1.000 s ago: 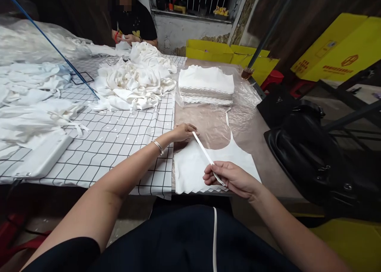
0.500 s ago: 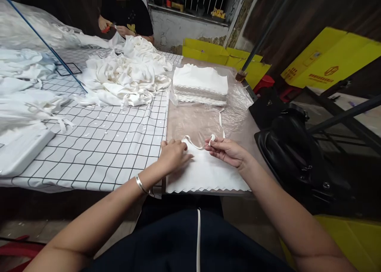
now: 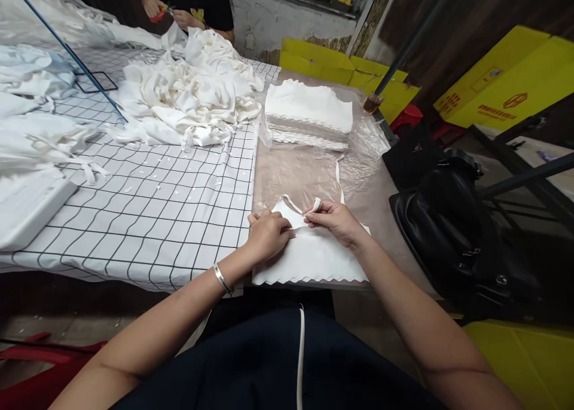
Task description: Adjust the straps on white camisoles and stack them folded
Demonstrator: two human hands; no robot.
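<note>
A white camisole (image 3: 314,259) with a scalloped hem and thin straps lies flat at the table's front edge. My left hand (image 3: 269,235) is closed at the garment's upper left, its fingertips pinching the fabric by the neckline. My right hand (image 3: 335,222) pinches one thin white strap (image 3: 292,203) between thumb and fingers, its end sticking up past the fingertips. The other strap (image 3: 339,181) stretches away across the plastic sheet behind the right hand. Beyond, a neat stack of white garments (image 3: 309,106) with scalloped edges rests on the same sheet.
To the left, a heap of white garments (image 3: 179,102) covers part of the checked cloth (image 3: 188,201). A co-worker's hands (image 3: 183,19) hold red-handled scissors at the back. A black bag (image 3: 448,219) sits at the right, near yellow boxes (image 3: 506,93).
My left hand has moved slightly right and its fingers have closed on the fabric, lifting the upper edge a little. My right hand keeps the strap and has drawn nearer the left. The view has shifted.
</note>
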